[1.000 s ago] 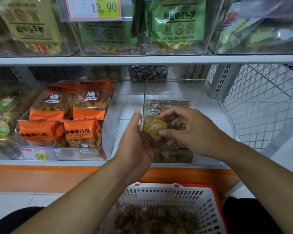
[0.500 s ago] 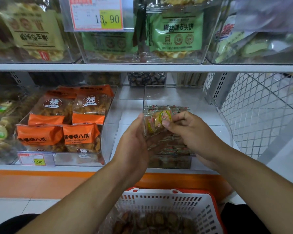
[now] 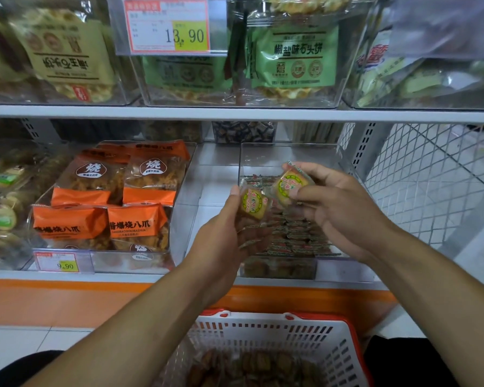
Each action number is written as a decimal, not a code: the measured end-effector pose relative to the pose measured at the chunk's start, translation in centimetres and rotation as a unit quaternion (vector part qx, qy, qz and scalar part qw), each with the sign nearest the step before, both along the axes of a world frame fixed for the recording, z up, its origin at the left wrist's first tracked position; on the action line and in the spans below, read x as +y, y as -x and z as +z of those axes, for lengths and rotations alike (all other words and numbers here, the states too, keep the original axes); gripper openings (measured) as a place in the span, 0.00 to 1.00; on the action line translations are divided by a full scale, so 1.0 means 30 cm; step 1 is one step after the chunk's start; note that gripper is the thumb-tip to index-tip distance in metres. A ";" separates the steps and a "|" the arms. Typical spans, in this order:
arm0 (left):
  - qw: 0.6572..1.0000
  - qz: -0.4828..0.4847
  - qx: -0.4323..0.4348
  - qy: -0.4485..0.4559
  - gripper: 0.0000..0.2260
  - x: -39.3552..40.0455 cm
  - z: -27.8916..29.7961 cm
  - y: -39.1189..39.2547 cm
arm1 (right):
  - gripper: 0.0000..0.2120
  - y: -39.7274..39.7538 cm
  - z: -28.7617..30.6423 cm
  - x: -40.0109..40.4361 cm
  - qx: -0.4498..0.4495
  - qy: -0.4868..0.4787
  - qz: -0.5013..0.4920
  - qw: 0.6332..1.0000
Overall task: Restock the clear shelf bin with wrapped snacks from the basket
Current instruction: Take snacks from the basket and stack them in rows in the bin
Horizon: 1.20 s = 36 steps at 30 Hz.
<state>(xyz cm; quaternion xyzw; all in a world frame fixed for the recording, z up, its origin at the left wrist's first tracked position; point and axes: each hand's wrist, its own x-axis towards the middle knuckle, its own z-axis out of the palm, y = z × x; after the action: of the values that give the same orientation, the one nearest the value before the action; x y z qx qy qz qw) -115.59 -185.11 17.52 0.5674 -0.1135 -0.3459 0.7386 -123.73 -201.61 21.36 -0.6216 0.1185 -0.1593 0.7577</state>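
A clear shelf bin [image 3: 288, 152] stands on the lower shelf, with several wrapped snacks [image 3: 294, 241] lined up inside it. My right hand [image 3: 338, 210] pinches one round wrapped snack [image 3: 289, 187] above the bin's middle. My left hand [image 3: 221, 238] holds a small stack of the same snacks, the top snack [image 3: 252, 203] showing its yellow-green label. The two hands are a little apart over the bin. Below, a white basket [image 3: 266, 333] with a red rim holds many more brown wrapped snacks [image 3: 252, 367].
A bin of orange snack bags [image 3: 109, 202] stands left of the clear bin. An upper shelf [image 3: 235, 113] carries bins of green and tan biscuit packs. A white wire mesh panel [image 3: 425, 180] closes the shelf's right side. Price tags hang on bin fronts.
My right hand has pulled one snack off the stack in my left hand and lifted it up and to the right. The view has tilted down slightly.
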 end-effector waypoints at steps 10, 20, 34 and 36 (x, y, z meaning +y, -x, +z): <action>0.998 -0.062 -0.016 -0.019 0.26 0.005 -0.023 0.001 | 0.15 0.000 -0.030 -0.007 0.065 0.189 0.033 0.979; 0.995 -0.079 -0.057 -0.030 0.15 -0.025 -0.018 0.003 | 0.23 0.004 -0.030 -0.021 0.143 0.135 0.143 0.970; 0.850 -0.119 -0.470 -0.204 0.14 -0.159 -0.110 0.009 | 0.02 -0.009 -0.083 -0.271 0.176 0.402 -0.236 0.867; 0.759 -0.174 -0.557 -0.288 0.20 -0.166 -0.134 0.006 | 0.04 -0.042 -0.096 -0.331 0.209 0.529 -0.226 0.791</action>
<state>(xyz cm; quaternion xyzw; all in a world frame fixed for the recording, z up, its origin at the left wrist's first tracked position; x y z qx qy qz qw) -115.77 -190.07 13.50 0.8164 -0.4966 -0.1074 0.2743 -122.45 -211.53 18.47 -0.8991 0.3083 -0.2294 0.2098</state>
